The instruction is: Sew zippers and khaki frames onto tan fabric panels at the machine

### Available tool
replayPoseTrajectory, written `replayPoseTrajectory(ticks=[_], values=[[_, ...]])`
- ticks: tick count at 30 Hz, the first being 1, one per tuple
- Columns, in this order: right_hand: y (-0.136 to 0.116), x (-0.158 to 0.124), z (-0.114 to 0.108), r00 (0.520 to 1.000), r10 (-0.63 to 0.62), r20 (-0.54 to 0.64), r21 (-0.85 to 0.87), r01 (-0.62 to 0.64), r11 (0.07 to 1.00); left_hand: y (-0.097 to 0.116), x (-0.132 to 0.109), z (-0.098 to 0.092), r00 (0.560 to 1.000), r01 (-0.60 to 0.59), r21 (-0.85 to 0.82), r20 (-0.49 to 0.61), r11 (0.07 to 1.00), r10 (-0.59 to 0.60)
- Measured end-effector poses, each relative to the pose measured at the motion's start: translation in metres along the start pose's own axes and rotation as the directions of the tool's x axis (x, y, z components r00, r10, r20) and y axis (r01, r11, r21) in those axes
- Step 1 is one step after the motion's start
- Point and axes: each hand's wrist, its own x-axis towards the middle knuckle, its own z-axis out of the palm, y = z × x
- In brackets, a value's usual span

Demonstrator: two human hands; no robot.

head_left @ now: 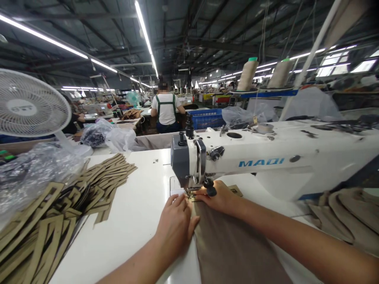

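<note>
A white sewing machine (266, 157) marked MAQI stands on the white table (133, 213). A piece of brown fabric (231, 248) runs from the front edge up to the needle and presser foot (191, 192). My left hand (176, 223) lies flat on the fabric's left edge, fingers stretched toward the needle. My right hand (220, 197) presses the fabric just right of the presser foot, fingers together and partly hidden behind the machine head.
A heap of tan frame-shaped cut pieces (59, 209) covers the table's left side, beside clear plastic bags (32, 173) and a white fan (29, 104). More brown fabric (349, 217) lies at right. Thread cones (247, 75) stand behind. A person (166, 108) works farther back.
</note>
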Motion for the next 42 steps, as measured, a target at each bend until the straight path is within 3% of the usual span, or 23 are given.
replayPoseTrajectory(ticks=[21,33,42], values=[[0.000,0.003,0.000,0.999,0.021,-0.025,-0.039,-0.022,0.999,-0.003,0.002,-0.006,0.999,0.002,-0.003,-0.035,1.000,-0.002],[0.001,-0.001,0.003,1.000,0.017,-0.016,0.003,-0.017,1.000,-0.005,-0.001,0.004,0.998,0.024,-0.043,-0.058,0.999,-0.027],[-0.005,-0.001,-0.001,0.989,0.143,0.025,0.050,-0.144,0.988,-0.004,-0.004,0.005,0.995,0.045,-0.105,-0.081,0.993,-0.053]])
